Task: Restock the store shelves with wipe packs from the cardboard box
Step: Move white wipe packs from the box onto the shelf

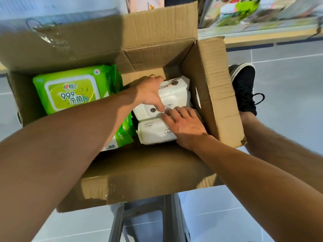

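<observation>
Two hands reach down into an open cardboard box (pixel 216 95) that sits on a grey stool (pixel 143 219) over a pale tiled floor (pixel 286 88). The left hand (pixel 150 92) lies over the upper white wipe pack (pixel 176 95), its fingers curled over the pack's far edge and the thumb pointing down onto the front, so its grip is closed around that pack. The right hand (pixel 185 125) rests flatter, fingers spread and lightly bent across the seam where that pack meets the lower white wipe pack (pixel 153 132); whether it actually has hold of either pack cannot be told. Both white packs stand in the box's right half, close against its right wall. Filling the left half is a large green wipe pack (pixel 70 88), with more green packs (pixel 125 131) wedged edge-up between it and the white ones, partly hidden by the left forearm. The box flaps stand open on all sides, crowding the opening. A black sneaker (pixel 244 88) shows just beyond the right flap, and a blurred store shelf (pixel 262 30) of goods stands at the upper right.
</observation>
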The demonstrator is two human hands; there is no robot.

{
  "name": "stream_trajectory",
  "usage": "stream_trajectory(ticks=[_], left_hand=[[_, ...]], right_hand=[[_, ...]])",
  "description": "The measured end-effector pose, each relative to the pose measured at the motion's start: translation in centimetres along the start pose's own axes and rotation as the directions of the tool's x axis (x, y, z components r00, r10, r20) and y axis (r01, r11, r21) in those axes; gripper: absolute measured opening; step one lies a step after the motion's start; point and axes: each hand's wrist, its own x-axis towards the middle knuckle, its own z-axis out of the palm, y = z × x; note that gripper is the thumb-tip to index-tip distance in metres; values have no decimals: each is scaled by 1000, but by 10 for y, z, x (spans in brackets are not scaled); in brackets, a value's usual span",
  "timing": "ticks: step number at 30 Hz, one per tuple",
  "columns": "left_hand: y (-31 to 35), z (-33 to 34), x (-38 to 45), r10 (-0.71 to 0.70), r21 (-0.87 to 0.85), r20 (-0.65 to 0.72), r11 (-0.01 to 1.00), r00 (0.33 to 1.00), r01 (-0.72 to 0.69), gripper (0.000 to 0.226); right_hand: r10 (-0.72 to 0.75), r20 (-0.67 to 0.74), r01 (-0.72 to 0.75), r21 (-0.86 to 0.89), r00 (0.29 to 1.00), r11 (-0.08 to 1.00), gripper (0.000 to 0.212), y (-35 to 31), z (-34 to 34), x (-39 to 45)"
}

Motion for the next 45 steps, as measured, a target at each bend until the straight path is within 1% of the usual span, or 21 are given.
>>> stream_trajectory(ticks=[2,4,7,9,14,20,24,28,31,35,38,41,45], left_hand=[[3,-5,-10,62,-18,-71,998,996,-63,106],[7,-16,-22,105,9,-156,994,982,-104,102],[15,-45,-50,94,68,-282,995,955,-78,100],[20,-65,-75,84,81,-369,995,926,-58,102],[20,-103,-147,43,57,-554,998,831,-14,104],[3,-132,-235,-62,-57,-701,998,711,31,101],[-19,-139,-286,-121,-129,-789,991,602,31,101],[-42,-145,-324,-163,-182,-839,983,519,16,99],[-53,-152,-345,-187,-200,-854,979,486,26,98],[-64,-161,-361,-231,-232,-866,971,443,53,97],[-72,-170,-365,-245,-247,-876,968,416,48,98],[-76,-179,-366,-255,-255,-883,965,394,51,98],[-79,-187,-362,-280,-282,-877,958,392,54,97]], right_hand=[[25,46,-25,7,999,1000,90,-5,-12,-1],[57,44,-56,-8,997,998,93,-9,-26,-5],[93,29,-92,-24,995,995,96,-17,-50,-15],[126,-11,-126,-37,992,991,97,-21,-65,-26],[231,-149,-229,30,961,973,98,-37,-108,-58],[334,-272,-304,149,902,941,98,-50,-155,-96],[402,-353,-350,204,845,914,101,-58,-182,-108],[434,-435,-359,246,789,900,101,-64,-210,-112],[422,-515,-356,228,746,906,102,-66,-234,-108],[427,-568,-360,232,704,904,102,-64,-273,-98],[431,-605,-374,227,669,899,102,-57,-302,-89],[420,-664,-366,229,619,902,101,-50,-330,-81],[395,-710,-361,209,583,909,99,-39,-367,-69]])
